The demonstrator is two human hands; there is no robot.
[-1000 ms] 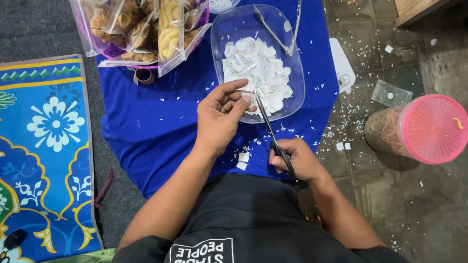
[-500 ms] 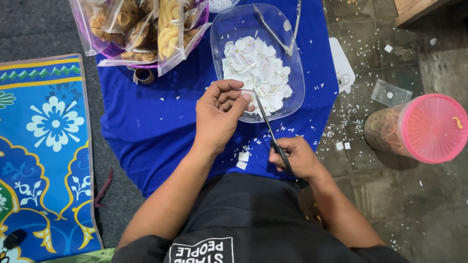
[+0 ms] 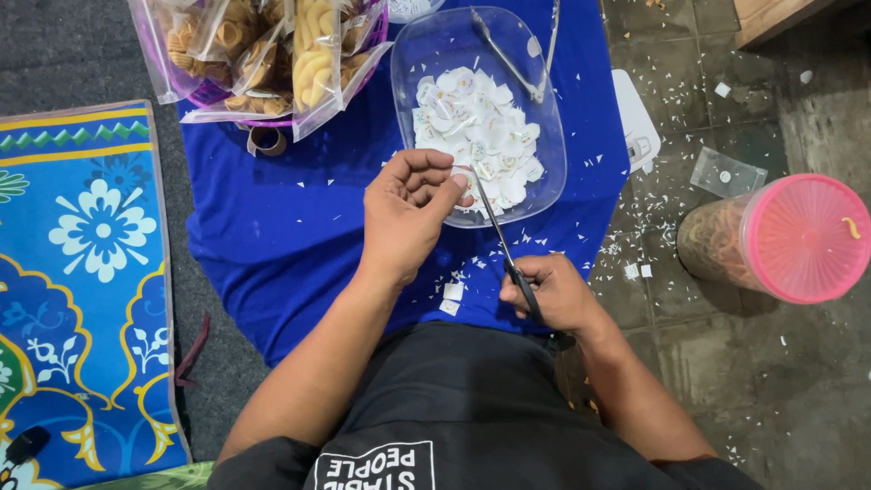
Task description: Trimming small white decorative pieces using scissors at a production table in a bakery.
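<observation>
while right hand grips scissors — left hand pinches paper.

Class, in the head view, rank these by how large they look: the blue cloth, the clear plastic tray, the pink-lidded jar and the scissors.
1. Blue cloth, by far the largest.
2. Clear plastic tray.
3. Pink-lidded jar, near the tray in apparent size, so this order is unsure.
4. Scissors, in the right hand, smallest; the left hand pinches something at their blades.
</observation>
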